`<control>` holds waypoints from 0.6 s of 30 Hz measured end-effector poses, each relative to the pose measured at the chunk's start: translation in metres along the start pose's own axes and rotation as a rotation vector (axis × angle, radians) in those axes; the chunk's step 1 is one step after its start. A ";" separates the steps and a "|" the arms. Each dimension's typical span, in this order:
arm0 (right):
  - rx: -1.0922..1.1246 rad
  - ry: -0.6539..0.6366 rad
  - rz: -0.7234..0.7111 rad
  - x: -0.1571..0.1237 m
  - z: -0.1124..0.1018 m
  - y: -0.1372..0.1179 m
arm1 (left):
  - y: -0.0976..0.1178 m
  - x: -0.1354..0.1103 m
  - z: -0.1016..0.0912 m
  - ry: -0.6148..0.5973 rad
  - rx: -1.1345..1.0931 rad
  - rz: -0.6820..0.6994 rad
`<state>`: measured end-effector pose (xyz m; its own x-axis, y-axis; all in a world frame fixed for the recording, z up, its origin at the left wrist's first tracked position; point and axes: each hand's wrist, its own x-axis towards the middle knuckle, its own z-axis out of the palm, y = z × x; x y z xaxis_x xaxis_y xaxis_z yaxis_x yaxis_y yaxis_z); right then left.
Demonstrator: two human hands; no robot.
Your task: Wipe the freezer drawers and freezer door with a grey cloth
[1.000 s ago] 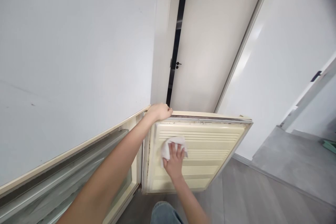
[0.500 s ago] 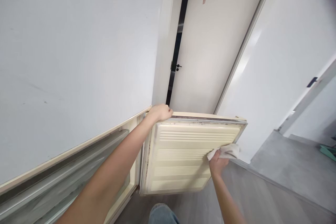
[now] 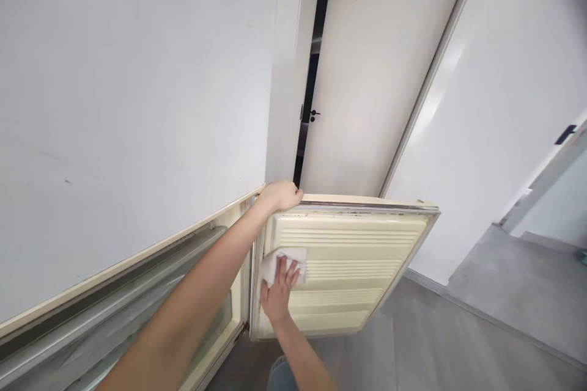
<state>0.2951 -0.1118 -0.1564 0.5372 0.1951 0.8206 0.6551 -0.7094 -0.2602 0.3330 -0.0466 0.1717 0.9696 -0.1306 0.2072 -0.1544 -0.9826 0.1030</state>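
Observation:
A cream freezer door [image 3: 348,250] stands swung out, its ribbed inner panel facing me and dark stains along the seal at its top. My left hand [image 3: 280,195] is closed over the door's top edge near the hinge side. Below it, my right hand [image 3: 280,290] presses a white cloth [image 3: 297,256] against the left part of the ribbed panel, fingers spread over it. Part of the cloth is hidden under those fingers. My left forearm crosses in front of the open freezer compartment [image 3: 137,305], where clear drawer fronts show.
Beyond the freezer door is a pale room door [image 3: 367,85], slightly ajar with a black handle [image 3: 313,113]. A white wall [image 3: 137,73] rises on the left. Grey wood-look floor [image 3: 413,330] lies below, with my knee [image 3: 280,376] at the bottom edge.
My right hand has moved left across the panel with the cloth, from the door's free side to its hinge side. My left hand stays on the top edge.

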 end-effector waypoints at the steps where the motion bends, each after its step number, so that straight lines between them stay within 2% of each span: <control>1: -0.007 -0.037 -0.064 -0.002 0.002 -0.003 | 0.000 0.000 0.000 -0.004 0.002 0.000; 6: -0.055 -0.110 -0.295 0.001 -0.005 0.013 | -0.001 -0.001 -0.002 -0.012 0.010 0.011; 8: -0.077 -0.110 -0.328 0.001 -0.014 0.027 | -0.001 -0.001 -0.002 -0.015 0.012 0.020; 11: -0.161 -0.083 -0.281 -0.003 -0.027 0.055 | -0.002 0.000 -0.002 -0.018 0.010 0.029; 15: -0.261 -0.057 -0.181 -0.011 -0.050 0.108 | -0.002 0.001 -0.002 -0.019 0.012 0.040; 18: -0.224 0.062 0.034 -0.011 -0.076 0.151 | -0.002 0.001 -0.002 -0.020 0.020 0.040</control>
<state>0.3480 -0.2726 -0.1662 0.5188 0.1314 0.8447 0.4993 -0.8486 -0.1746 0.3342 -0.0449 0.1737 0.9663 -0.1726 0.1912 -0.1898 -0.9789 0.0756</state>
